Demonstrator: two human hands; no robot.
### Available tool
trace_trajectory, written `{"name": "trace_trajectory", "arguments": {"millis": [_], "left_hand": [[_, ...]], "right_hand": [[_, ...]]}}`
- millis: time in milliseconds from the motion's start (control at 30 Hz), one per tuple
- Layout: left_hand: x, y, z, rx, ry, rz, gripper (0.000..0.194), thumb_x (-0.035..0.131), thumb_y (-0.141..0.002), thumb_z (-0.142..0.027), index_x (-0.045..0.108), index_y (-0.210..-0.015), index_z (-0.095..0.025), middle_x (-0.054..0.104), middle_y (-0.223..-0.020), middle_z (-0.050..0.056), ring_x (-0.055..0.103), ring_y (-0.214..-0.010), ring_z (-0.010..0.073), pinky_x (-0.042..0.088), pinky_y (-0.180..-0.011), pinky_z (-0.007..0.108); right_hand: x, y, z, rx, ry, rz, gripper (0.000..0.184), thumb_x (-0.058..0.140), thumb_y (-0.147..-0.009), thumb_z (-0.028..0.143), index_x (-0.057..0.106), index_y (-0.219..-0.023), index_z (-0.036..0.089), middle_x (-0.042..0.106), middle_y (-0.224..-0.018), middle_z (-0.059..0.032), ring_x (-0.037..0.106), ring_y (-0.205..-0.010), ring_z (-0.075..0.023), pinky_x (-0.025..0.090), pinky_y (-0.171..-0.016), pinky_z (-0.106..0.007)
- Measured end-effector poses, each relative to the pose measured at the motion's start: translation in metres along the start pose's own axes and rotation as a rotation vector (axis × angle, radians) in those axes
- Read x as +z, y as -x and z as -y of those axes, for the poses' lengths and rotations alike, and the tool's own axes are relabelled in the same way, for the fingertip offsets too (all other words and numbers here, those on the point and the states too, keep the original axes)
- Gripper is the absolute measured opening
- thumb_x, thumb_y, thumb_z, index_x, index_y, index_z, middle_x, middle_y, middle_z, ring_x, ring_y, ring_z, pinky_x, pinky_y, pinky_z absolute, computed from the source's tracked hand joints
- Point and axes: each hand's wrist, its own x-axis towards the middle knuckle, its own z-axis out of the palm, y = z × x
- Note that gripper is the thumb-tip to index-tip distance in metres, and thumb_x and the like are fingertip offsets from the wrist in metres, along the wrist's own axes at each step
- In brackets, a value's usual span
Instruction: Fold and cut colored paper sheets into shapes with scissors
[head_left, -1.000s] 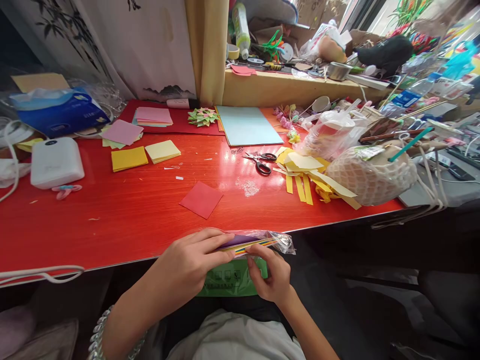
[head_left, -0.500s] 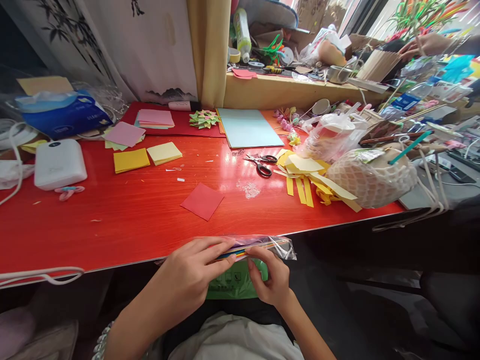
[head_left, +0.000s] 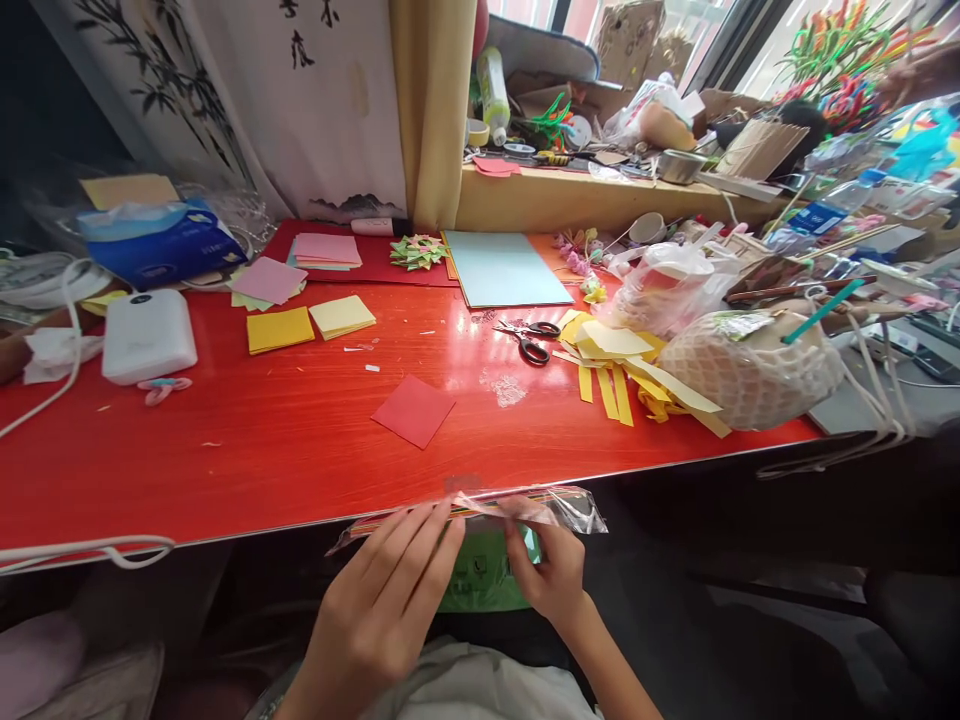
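Observation:
A clear plastic packet of coloured paper (head_left: 581, 510) lies level along the table's front edge, over my lap. My left hand (head_left: 394, 590) holds its left half, fingers stretched over the top side; the thumb cannot be made out. At the packet's middle, my right hand (head_left: 551, 560) pinches the plastic near the opening between thumb and forefinger. Thin coloured sheet edges show inside. Beneath it, a green plastic bag (head_left: 480, 575) with printing hangs between my hands. Just beyond lies a red paper square (head_left: 414, 411) on the red table (head_left: 262, 440).
Black-handled scissors (head_left: 531, 340) lie beside yellow paper strips (head_left: 611, 380). Stacked paper squares (head_left: 280, 330) and a light blue sheet (head_left: 510, 270) are farther back. A white box-shaped device (head_left: 148, 338) stands left; a netted coconut-like thing (head_left: 750, 370) stands right. Another person's hand (head_left: 919, 78) shows upper right.
My left fingers have drawn back and now lie pointing forward over the packet. The right hand has stayed near the packet's middle, where the plastic looks lifted. The view has shifted slightly.

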Motion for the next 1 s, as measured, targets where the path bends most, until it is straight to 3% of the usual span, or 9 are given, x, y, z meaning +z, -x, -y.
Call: {"name": "trace_trajectory", "arguments": {"millis": [100,267,400,533,667,833,933,967,1000], "left_hand": [[-0.005,0.014,0.009,-0.052,-0.118,-0.108,0.043,0.068,-0.07,-0.007,0.061,-0.11,-0.022,0.062,-0.11,0.007,0.051,-0.11,0.0198,0.035,-0.103,0.04],[0.002,0.037,0.038,-0.24,0.031,0.019,0.05,0.065,-0.073,-0.007,0.049,-0.12,-0.014,0.064,-0.1,0.011,0.058,-0.097,0.0216,0.046,-0.085,0.038],[0.009,0.047,0.053,-0.202,0.146,0.013,0.044,0.058,-0.076,-0.001,0.054,-0.114,-0.023,0.065,-0.093,0.005,0.06,-0.09,0.0182,0.046,-0.079,0.034],[0.01,0.047,0.055,-0.185,0.204,0.005,0.038,0.055,-0.079,-0.003,0.061,-0.106,-0.028,0.064,-0.09,0.002,0.06,-0.086,0.0148,0.046,-0.078,0.03],[0.012,0.047,0.056,-0.213,0.247,-0.009,0.038,0.05,-0.082,-0.003,0.064,-0.105,-0.03,0.063,-0.089,0.002,0.059,-0.084,0.014,0.044,-0.077,0.029],[0.011,0.046,0.056,-0.279,0.291,0.016,0.042,0.058,-0.078,-0.005,0.058,-0.113,-0.027,0.062,-0.091,0.003,0.059,-0.086,0.0161,0.045,-0.076,0.03],[0.005,0.045,0.038,-0.426,0.239,-0.145,0.038,0.062,-0.075,-0.01,0.056,-0.111,-0.022,0.06,-0.095,0.006,0.058,-0.09,0.0189,0.047,-0.08,0.035],[0.003,0.045,0.03,-0.456,0.189,-0.268,0.036,0.063,-0.073,-0.009,0.057,-0.107,-0.021,0.059,-0.093,0.006,0.058,-0.089,0.0188,0.047,-0.08,0.035],[0.001,0.045,0.02,-0.421,0.152,-0.336,0.034,0.064,-0.071,-0.008,0.058,-0.102,-0.021,0.058,-0.09,0.005,0.058,-0.085,0.0175,0.048,-0.078,0.034]], "right_hand": [[0.0,-0.002,-0.001,0.032,-0.083,0.034,0.033,0.05,-0.078,0.004,0.052,-0.108,0.019,0.067,-0.081,-0.0046,0.066,-0.068,-0.0146,0.055,-0.064,-0.023],[0.002,0.0,-0.005,0.052,-0.217,0.036,0.036,0.049,-0.078,0.002,0.045,-0.109,0.02,0.064,-0.078,-0.002,0.066,-0.066,-0.0131,0.055,-0.062,-0.023],[0.002,0.004,-0.012,0.005,-0.233,-0.009,0.032,0.051,-0.077,0.002,0.043,-0.102,0.02,0.059,-0.077,-0.0011,0.064,-0.063,-0.0119,0.054,-0.058,-0.023],[-0.006,-0.001,-0.015,-0.018,-0.093,0.022,0.021,0.055,-0.077,0.006,0.045,-0.088,0.021,0.056,-0.065,0.0025,0.059,-0.055,-0.0111,0.049,-0.05,-0.022],[-0.015,-0.012,-0.015,-0.012,-0.055,0.051,0.019,0.057,-0.077,0.006,0.047,-0.083,0.022,0.062,-0.064,0.0028,0.061,-0.058,-0.0119,0.05,-0.055,-0.023],[-0.02,-0.017,-0.015,0.053,-0.082,0.121,0.029,0.058,-0.079,0.009,0.05,-0.102,0.025,0.068,-0.068,0.004,0.065,-0.061,-0.0127,0.052,-0.064,-0.025],[-0.023,-0.019,-0.014,0.137,-0.122,0.21,0.044,0.056,-0.082,0.01,0.045,-0.121,0.027,0.069,-0.07,0.005,0.067,-0.065,-0.0117,0.052,-0.068,-0.023],[-0.023,-0.02,-0.013,0.163,-0.131,0.233,0.044,0.055,-0.083,0.01,0.045,-0.122,0.028,0.069,-0.069,0.0054,0.067,-0.065,-0.0111,0.053,-0.067,-0.022],[-0.024,-0.021,-0.012,0.189,-0.137,0.252,0.043,0.054,-0.084,0.011,0.047,-0.122,0.029,0.069,-0.069,0.0058,0.067,-0.065,-0.0105,0.053,-0.066,-0.021]]}}
